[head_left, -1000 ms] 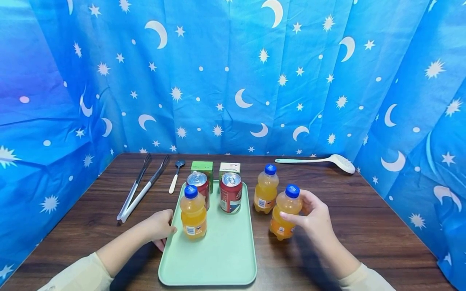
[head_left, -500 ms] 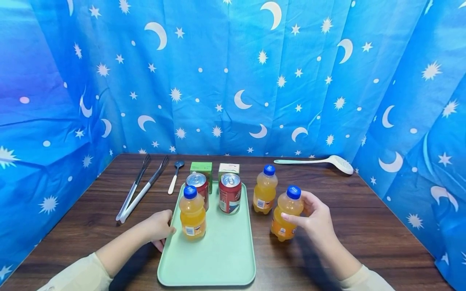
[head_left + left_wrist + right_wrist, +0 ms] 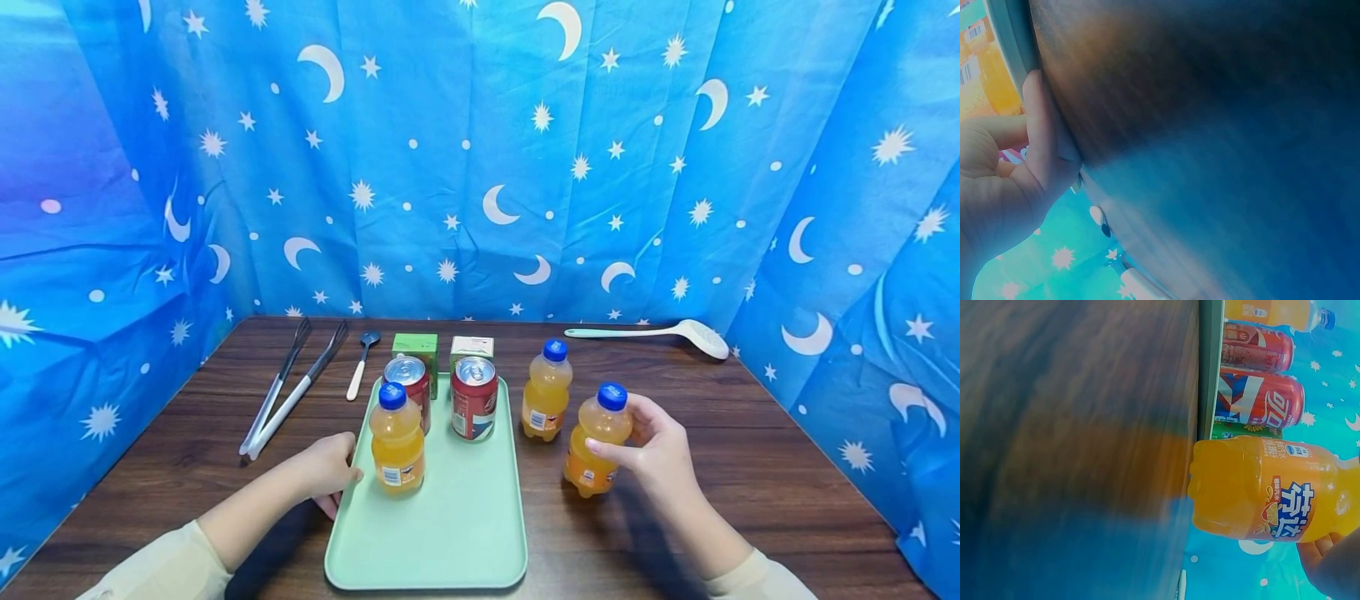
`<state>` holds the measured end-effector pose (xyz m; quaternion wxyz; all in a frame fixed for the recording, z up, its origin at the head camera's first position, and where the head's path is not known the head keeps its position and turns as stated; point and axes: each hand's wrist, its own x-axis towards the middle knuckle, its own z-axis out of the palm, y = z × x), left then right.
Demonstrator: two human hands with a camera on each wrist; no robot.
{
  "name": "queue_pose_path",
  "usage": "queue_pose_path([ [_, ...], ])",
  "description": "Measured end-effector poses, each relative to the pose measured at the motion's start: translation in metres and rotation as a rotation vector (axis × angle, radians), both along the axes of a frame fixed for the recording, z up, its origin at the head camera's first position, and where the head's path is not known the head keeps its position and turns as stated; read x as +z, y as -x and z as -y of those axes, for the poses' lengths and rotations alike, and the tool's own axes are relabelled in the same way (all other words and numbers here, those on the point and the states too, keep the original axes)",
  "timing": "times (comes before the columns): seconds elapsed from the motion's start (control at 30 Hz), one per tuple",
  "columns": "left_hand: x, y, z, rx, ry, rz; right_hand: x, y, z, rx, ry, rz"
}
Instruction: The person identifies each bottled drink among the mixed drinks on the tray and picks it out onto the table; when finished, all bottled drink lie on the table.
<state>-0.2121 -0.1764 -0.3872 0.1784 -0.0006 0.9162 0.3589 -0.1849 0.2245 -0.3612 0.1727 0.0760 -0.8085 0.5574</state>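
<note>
My right hand [image 3: 660, 454] grips a bottle of orange soda [image 3: 596, 442] with a blue cap, thumb on the near side, fingers behind. In the right wrist view the bottle [image 3: 1260, 487] has its base right at the tabletop. At the left edge of a pale green tray [image 3: 442, 533] my left hand [image 3: 330, 471] holds the rim; in the left wrist view its fingers [image 3: 1040, 119] lie along the tray's side. On the tray stand another orange soda bottle [image 3: 397, 450], two red soda cans [image 3: 475, 404] and, behind them, a green carton [image 3: 416, 346] and a white-topped carton [image 3: 472, 344].
A third orange soda bottle [image 3: 545, 400] stands upright on the table, just right of the tray. Tongs [image 3: 292, 400] and a small spoon [image 3: 360, 371] lie left of the tray. At the back right lies a pale slotted ladle [image 3: 701, 337]. Blue star-patterned curtains [image 3: 480, 167] enclose the table.
My right hand has shifted a little to the right with its bottle, widening the gap to the bottle beside it. The left hand and tray stay in place.
</note>
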Motion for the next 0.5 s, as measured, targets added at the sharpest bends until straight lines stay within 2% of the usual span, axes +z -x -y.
queue_pose_path([
  [0.3, -0.0001, 0.0004, 0.0004, -0.009, 0.008, -0.006, 0.0011, -0.0010, -0.0026, -0.020, -0.007, 0.030],
  [0.5, 0.0008, -0.0002, 0.0005, -0.006, 0.013, -0.009, -0.0001, -0.0008, -0.0043, -0.019, -0.012, 0.010],
])
